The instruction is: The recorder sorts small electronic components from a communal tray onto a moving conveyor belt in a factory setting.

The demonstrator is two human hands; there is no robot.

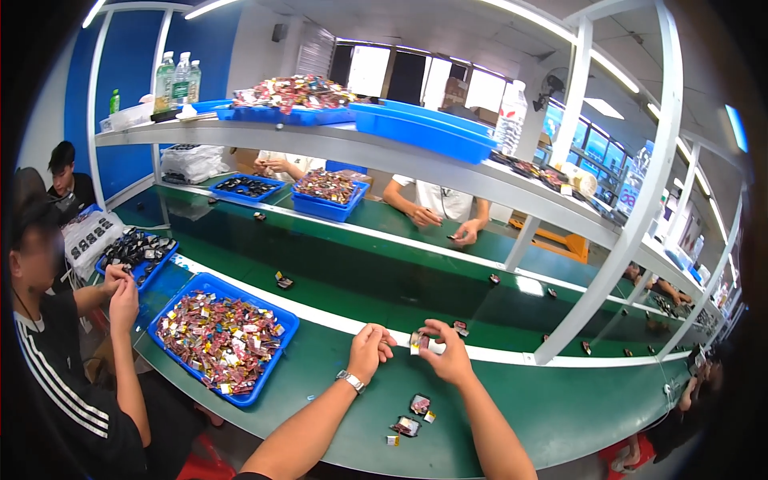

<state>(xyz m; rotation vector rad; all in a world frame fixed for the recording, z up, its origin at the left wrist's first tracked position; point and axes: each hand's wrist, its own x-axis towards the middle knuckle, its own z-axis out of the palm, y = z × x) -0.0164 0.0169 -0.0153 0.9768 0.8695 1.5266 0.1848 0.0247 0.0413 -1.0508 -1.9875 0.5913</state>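
Note:
My right hand (450, 354) pinches a small electronic part (419, 342) with a pale, yellow-edged piece between thumb and fingers, over the near edge of the conveyor. Beside it on the left, my left hand (370, 352) is closed, fingertips pressed together; what it holds, if anything, is too small to make out. On the green worktop below lie two black-cased electronic parts (406, 426) with small yellow-and-white pieces (393, 440) next to them. Left of my left forearm, a blue tray (290, 326) is heaped with small red, white and yellow electronic pieces.
A green conveyor belt (344, 288) carries scattered black parts. To the left, a person's hands (120, 288) work near a tray of black cases (138, 250). Across the belt another person's hands (448, 224) handle parts. A metal shelf (320, 138) and post (616, 216) stand ahead.

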